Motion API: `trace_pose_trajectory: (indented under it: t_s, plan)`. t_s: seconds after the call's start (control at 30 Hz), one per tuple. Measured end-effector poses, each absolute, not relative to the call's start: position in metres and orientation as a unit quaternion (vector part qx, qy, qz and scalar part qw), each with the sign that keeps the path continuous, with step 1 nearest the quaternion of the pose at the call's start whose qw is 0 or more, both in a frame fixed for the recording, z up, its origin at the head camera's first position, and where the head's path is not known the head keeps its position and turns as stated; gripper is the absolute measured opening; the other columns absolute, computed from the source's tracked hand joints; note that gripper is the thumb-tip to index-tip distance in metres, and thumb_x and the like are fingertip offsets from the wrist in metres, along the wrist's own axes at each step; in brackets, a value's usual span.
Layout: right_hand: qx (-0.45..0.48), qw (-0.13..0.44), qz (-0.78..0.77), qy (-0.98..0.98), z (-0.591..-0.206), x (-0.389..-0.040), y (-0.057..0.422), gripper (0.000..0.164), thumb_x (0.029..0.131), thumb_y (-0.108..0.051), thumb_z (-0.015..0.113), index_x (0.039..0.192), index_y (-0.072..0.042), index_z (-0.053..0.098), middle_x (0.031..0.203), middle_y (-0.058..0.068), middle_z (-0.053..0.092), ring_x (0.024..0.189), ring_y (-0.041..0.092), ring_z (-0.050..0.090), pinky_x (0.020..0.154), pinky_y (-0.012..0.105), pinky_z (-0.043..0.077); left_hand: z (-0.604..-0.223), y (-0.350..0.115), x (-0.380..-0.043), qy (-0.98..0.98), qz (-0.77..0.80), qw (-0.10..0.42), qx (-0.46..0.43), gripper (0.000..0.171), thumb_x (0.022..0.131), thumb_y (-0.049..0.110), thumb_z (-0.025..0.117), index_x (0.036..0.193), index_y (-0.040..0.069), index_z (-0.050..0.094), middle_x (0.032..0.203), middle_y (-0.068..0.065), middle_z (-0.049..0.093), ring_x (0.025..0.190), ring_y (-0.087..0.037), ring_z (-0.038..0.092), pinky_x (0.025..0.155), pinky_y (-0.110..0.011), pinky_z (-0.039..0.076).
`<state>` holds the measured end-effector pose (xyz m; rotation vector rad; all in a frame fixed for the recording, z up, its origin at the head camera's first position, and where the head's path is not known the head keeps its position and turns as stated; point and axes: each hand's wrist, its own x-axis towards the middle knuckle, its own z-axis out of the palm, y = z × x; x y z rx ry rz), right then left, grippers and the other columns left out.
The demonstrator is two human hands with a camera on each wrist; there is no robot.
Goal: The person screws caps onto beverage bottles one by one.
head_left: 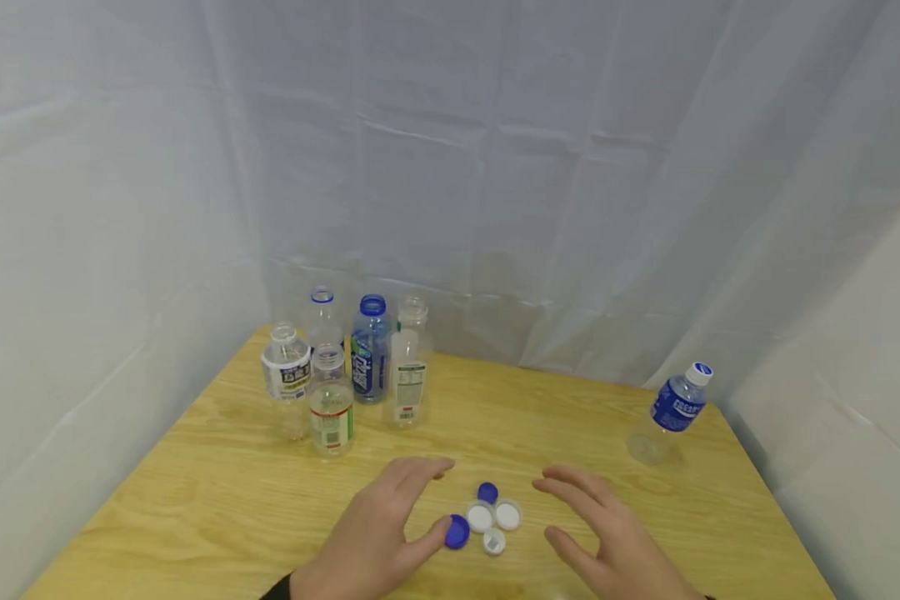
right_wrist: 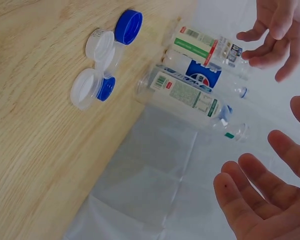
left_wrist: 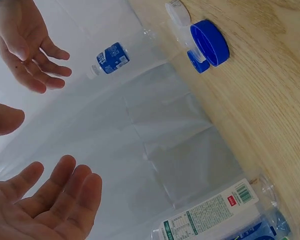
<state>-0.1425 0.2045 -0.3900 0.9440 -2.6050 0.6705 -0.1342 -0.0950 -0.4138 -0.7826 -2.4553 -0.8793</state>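
Both our hands are spread wide and hold nothing: the left hand point(head_left: 378, 529) and the right hand point(head_left: 607, 533) hover over the surface point(head_left: 217, 500), thumbs well apart from the fingers. The loose caps lie between them: a large blue cap point(head_left: 457, 533) nearest the left thumb, a small blue cap point(head_left: 487, 493) farther out, two pale caps point(head_left: 481, 518) side by side midway, and a small white cap point(head_left: 494, 542) closer to us. Beyond the left hand stand five open-necked bottles point(head_left: 408, 375); beyond the right, farther to its side, stands one capped bottle point(head_left: 678, 404).

We judge the step in hand to be handling the caps — they sit grouped, none yet pinched. The next move probably calls for lowering one hand and narrowing finger and thumb on a single rim — without nudging its close neighbours.
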Motion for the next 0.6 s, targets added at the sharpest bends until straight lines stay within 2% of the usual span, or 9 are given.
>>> trace_pose_trajectory:
  t_s: [0.17,0.23,0.37,0.6]
  plan:
    - [0.328,0.136,0.234,-0.905,-0.392,-0.141,0.207,0.053,0.088,-0.028,0.069,0.136,-0.036,0.048,0.136,-0.015,0.047,0.12,0.013,0.052,0.085,0.036,0.054,-0.407,-0.105,-0.132,-0.875,-0.326,0.257,-0.25,0.061,0.083,0.026,0.072,0.136,0.033,0.044,0.118,0.018,0.053,0.107,-0.002,0.053,0.083,-0.025,0.051]
    - [0.327,0.132,0.233,-0.906,-0.393,-0.14,0.208,0.05,0.09,-0.031,0.067,0.136,-0.037,0.048,0.136,-0.016,0.047,0.12,0.012,0.052,0.086,0.036,0.054,-0.403,-0.113,-0.133,-0.871,-0.325,0.274,-0.245,0.062,0.083,0.023,0.072,0.137,0.032,0.044,0.119,0.017,0.053,0.107,-0.003,0.053,0.084,-0.025,0.05]
    - [0.325,0.126,0.235,-0.908,-0.396,-0.141,0.208,0.048,0.091,-0.034,0.065,0.136,-0.038,0.047,0.137,-0.017,0.045,0.121,0.01,0.051,0.088,0.036,0.053,-0.393,-0.13,-0.138,-0.864,-0.32,0.313,-0.229,0.059,0.082,0.018,0.07,0.136,0.022,0.048,0.118,0.008,0.057,0.105,-0.01,0.055,0.083,-0.029,0.051]
    - [0.316,0.112,0.24,-0.911,-0.399,-0.139,0.209,0.045,0.092,-0.038,0.061,0.135,-0.038,0.047,0.136,-0.016,0.045,0.12,0.01,0.051,0.087,0.035,0.053,-0.379,-0.161,-0.151,-0.845,-0.331,0.378,-0.183,0.047,0.081,0.014,0.066,0.126,0.006,0.054,0.109,-0.001,0.061,0.1,-0.015,0.055,0.081,-0.021,0.046]
